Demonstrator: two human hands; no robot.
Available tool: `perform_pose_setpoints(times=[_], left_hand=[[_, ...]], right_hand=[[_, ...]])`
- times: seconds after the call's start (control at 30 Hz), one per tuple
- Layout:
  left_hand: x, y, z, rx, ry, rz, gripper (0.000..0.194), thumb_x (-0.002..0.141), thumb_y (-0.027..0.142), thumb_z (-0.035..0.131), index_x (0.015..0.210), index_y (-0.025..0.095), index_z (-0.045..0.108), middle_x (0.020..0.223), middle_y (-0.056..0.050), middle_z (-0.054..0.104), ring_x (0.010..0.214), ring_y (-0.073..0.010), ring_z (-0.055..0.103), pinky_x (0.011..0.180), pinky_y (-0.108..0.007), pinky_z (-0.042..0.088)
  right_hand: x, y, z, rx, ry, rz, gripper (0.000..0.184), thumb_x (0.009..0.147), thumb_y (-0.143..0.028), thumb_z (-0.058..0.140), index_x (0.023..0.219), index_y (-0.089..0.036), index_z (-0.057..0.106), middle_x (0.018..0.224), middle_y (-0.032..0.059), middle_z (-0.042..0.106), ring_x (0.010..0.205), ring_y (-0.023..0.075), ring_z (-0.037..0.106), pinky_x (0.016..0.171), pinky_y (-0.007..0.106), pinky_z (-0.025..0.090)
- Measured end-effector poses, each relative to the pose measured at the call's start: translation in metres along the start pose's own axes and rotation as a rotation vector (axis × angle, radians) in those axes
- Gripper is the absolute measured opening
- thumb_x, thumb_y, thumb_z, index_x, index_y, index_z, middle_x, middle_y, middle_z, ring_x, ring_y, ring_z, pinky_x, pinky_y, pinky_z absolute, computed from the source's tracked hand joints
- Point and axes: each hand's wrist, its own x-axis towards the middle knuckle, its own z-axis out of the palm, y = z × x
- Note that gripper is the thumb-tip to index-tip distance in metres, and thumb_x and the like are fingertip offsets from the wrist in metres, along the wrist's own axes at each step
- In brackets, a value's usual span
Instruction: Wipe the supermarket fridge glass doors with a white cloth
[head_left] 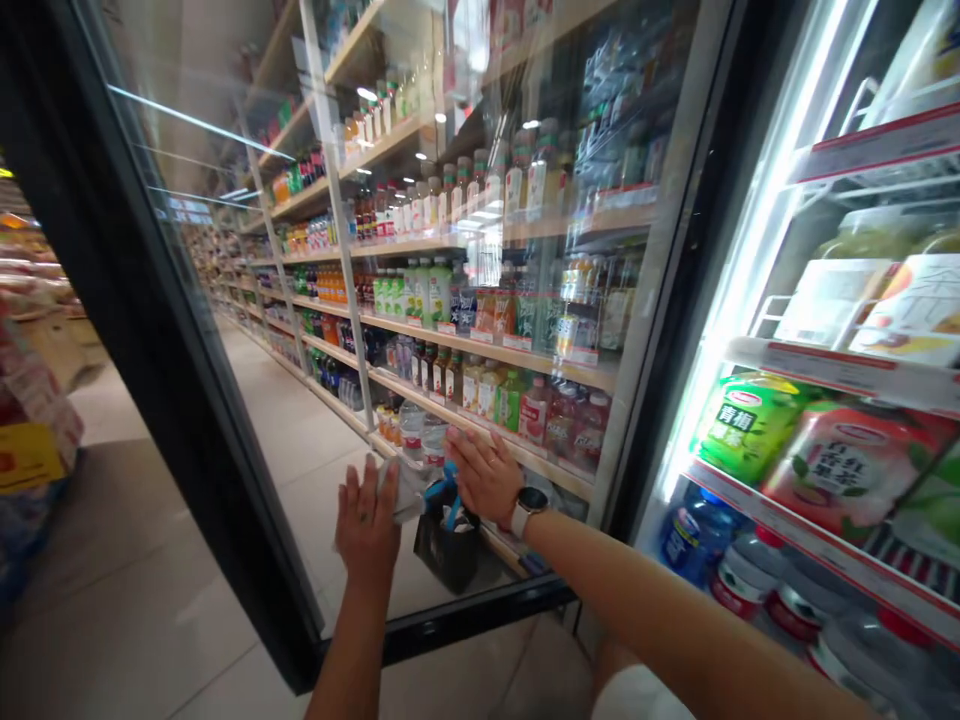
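Observation:
A glass door (285,250) with a black frame stands swung open before me. My left hand (367,520) is raised at the lower part of the pane, fingers up and slightly spread. Just right of its fingertips a grey cloth (409,490) shows; whether the hand presses on it, I cannot tell. My right hand (486,475), with a watch (531,499) at the wrist, is held flat at the pane, fingers stretched out. Below and between the hands, a black container (448,550) with blue-handled items (448,490) in it appears through the glass.
To the right is a lit cooler with drink bottles, among them a green one (742,422) and a red one (840,460), behind a shelf rail (825,540). Long wooden shelves (480,340) of bottles show in the pane. A tiled floor (172,600) and blurred displays lie left.

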Motion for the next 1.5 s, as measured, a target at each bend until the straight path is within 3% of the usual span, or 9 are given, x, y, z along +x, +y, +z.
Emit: perform_pose_setpoints(times=[0.13, 0.27, 0.5, 0.67, 0.77, 0.97, 1.23, 1.33, 1.5], left_hand=[[-0.002, -0.045, -0.024, 0.060, 0.032, -0.187, 0.071, 0.082, 0.012, 0.053, 0.147, 0.025, 0.028, 0.153, -0.010, 0.026, 0.142, -0.0314, 0.022, 0.112, -0.057, 0.031], [-0.005, -0.053, -0.028, 0.043, 0.073, -0.312, 0.070, 0.083, 0.012, 0.050, 0.148, 0.024, 0.026, 0.152, -0.011, 0.030, 0.141, -0.0303, 0.024, 0.113, -0.056, 0.032], [0.003, 0.006, 0.000, -0.084, 0.103, -0.268, 0.059, 0.091, 0.015, 0.046, 0.146, 0.023, 0.030, 0.149, -0.011, 0.036, 0.140, -0.0248, 0.028, 0.115, -0.044, 0.032], [0.001, 0.056, 0.018, -0.203, 0.002, -0.016, 0.058, 0.091, 0.008, 0.038, 0.147, 0.020, 0.028, 0.147, -0.010, 0.038, 0.138, -0.0211, 0.031, 0.115, -0.038, 0.032], [-0.005, 0.070, 0.024, -0.226, -0.023, 0.057, 0.059, 0.090, 0.003, 0.033, 0.147, 0.015, 0.027, 0.142, -0.013, 0.045, 0.137, -0.0203, 0.033, 0.113, -0.036, 0.034], [-0.004, 0.039, 0.013, -0.105, -0.074, 0.133, 0.058, 0.090, 0.004, 0.037, 0.145, 0.019, 0.032, 0.138, -0.012, 0.050, 0.135, -0.0212, 0.034, 0.114, -0.038, 0.031], [0.000, -0.041, -0.027, 0.079, 0.056, -0.191, 0.064, 0.087, 0.017, 0.052, 0.147, 0.017, 0.029, 0.149, -0.016, 0.035, 0.141, -0.0283, 0.025, 0.115, -0.050, 0.029], [0.005, -0.037, -0.027, 0.070, 0.111, -0.335, 0.066, 0.086, 0.014, 0.049, 0.148, 0.019, 0.026, 0.151, -0.014, 0.033, 0.141, -0.0271, 0.025, 0.115, -0.049, 0.030], [0.014, 0.018, -0.004, 0.024, 0.151, -0.304, 0.061, 0.089, 0.014, 0.045, 0.147, 0.020, 0.028, 0.149, -0.011, 0.036, 0.141, -0.0256, 0.026, 0.114, -0.047, 0.033]], right_hand=[[0.000, 0.000, 0.001, 0.001, 0.037, 0.008, 0.059, 0.089, -0.028, 0.045, 0.146, -0.020, 0.036, 0.145, 0.0072, 0.046, 0.138, 0.0241, 0.034, 0.115, 0.044, 0.016], [-0.002, 0.000, 0.000, 0.005, 0.058, 0.006, 0.059, 0.089, -0.029, 0.044, 0.146, -0.019, 0.036, 0.144, 0.0076, 0.047, 0.139, 0.0238, 0.032, 0.116, 0.044, 0.014], [-0.003, 0.000, -0.002, -0.005, 0.073, 0.006, 0.055, 0.090, -0.031, 0.042, 0.144, -0.019, 0.040, 0.144, 0.0061, 0.048, 0.138, 0.0240, 0.034, 0.117, 0.045, 0.011], [-0.002, 0.001, -0.002, -0.009, 0.098, 0.022, 0.048, 0.089, -0.034, 0.044, 0.135, -0.024, 0.052, 0.142, 0.0030, 0.050, 0.134, 0.0254, 0.038, 0.116, 0.042, 0.017], [-0.001, 0.003, -0.001, -0.028, 0.118, 0.006, 0.047, 0.084, -0.036, 0.050, 0.130, -0.025, 0.056, 0.136, 0.0027, 0.056, 0.132, 0.0249, 0.041, 0.115, 0.042, 0.020], [0.001, 0.003, -0.004, -0.026, 0.142, -0.008, 0.051, 0.085, -0.036, 0.048, 0.133, -0.020, 0.053, 0.138, 0.0049, 0.054, 0.132, 0.0244, 0.040, 0.114, 0.043, 0.021], [-0.002, 0.004, -0.006, -0.017, 0.130, -0.011, 0.054, 0.086, -0.027, 0.048, 0.138, -0.016, 0.048, 0.139, 0.0076, 0.053, 0.133, 0.0248, 0.039, 0.116, 0.045, 0.016], [-0.005, 0.004, -0.005, -0.019, 0.119, 0.000, 0.055, 0.084, -0.028, 0.051, 0.139, -0.018, 0.048, 0.140, 0.0078, 0.052, 0.133, 0.0262, 0.040, 0.116, 0.044, 0.018], [-0.007, 0.003, -0.006, 0.005, 0.119, 0.010, 0.056, 0.086, -0.028, 0.049, 0.141, -0.020, 0.045, 0.141, 0.0054, 0.051, 0.133, 0.0254, 0.040, 0.116, 0.043, 0.019]])
